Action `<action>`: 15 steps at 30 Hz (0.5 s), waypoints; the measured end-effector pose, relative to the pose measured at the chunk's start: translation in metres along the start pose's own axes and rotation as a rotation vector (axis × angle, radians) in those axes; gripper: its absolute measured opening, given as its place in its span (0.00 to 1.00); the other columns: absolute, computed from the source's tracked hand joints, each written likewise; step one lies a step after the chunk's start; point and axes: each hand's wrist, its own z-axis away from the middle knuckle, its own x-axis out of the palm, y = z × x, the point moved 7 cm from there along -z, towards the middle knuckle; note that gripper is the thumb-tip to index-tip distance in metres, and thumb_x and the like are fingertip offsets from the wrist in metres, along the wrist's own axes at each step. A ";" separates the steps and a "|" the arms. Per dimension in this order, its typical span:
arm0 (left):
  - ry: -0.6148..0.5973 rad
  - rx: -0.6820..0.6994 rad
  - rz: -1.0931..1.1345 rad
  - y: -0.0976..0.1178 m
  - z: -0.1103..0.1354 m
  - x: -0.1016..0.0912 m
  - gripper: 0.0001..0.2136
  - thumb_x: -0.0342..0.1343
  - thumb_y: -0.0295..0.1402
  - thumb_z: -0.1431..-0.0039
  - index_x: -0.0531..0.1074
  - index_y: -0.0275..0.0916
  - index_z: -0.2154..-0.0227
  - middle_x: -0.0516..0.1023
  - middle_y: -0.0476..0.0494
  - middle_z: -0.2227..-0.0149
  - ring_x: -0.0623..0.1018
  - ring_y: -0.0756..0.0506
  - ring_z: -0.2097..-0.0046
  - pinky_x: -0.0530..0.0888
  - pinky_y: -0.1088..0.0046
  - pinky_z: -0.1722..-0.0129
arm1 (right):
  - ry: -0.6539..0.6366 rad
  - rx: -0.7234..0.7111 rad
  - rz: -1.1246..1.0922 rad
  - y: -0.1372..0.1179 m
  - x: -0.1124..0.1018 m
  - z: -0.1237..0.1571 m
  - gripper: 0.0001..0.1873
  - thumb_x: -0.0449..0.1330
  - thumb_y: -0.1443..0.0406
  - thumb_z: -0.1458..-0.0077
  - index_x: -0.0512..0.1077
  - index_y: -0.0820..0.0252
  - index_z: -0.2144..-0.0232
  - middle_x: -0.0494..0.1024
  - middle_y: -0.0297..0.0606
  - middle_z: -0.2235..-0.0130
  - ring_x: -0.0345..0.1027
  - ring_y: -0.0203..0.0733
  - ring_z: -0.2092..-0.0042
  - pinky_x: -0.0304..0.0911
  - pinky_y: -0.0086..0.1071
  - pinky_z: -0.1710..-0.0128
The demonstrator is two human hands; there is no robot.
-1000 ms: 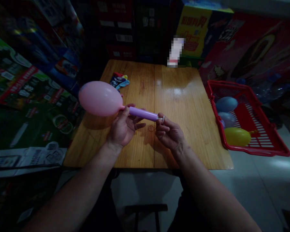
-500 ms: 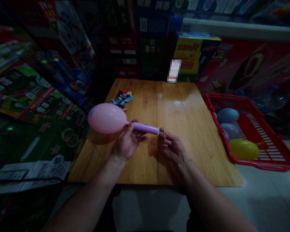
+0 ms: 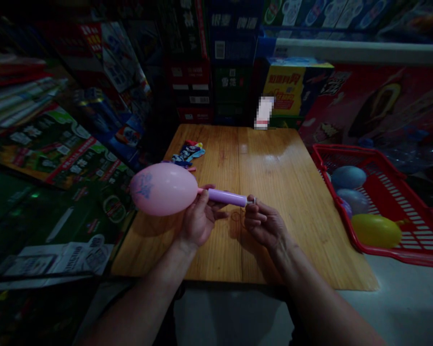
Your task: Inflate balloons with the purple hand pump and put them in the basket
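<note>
In the head view, the left hand [image 3: 198, 223] pinches the balloon [image 3: 164, 189] by its neck at the pump [image 3: 228, 197]; the lower fingers are spread loosely. The balloon's body lies just left of that grip, over the table [image 3: 274, 192], its long axis running sideways, rounded end pointing left and neck right. The pump reaches right from the pinch, its axis dipping slightly towards the right hand [image 3: 263, 223], whose fingers are closed on the handle [image 3: 253, 201]. Limp balloons [image 3: 187, 151] lie beyond the left grip; the basket [image 3: 400, 192] is well to the right of both hands.
</note>
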 end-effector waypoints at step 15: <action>-0.014 0.013 0.023 0.008 -0.003 0.001 0.17 0.65 0.43 0.35 0.71 0.42 0.48 0.85 0.38 0.52 0.86 0.38 0.55 0.83 0.69 0.69 | 0.015 -0.022 -0.026 -0.017 0.000 0.008 0.05 0.63 0.74 0.39 0.75 0.63 0.60 0.75 0.27 0.73 0.57 0.23 0.81 0.60 0.18 0.80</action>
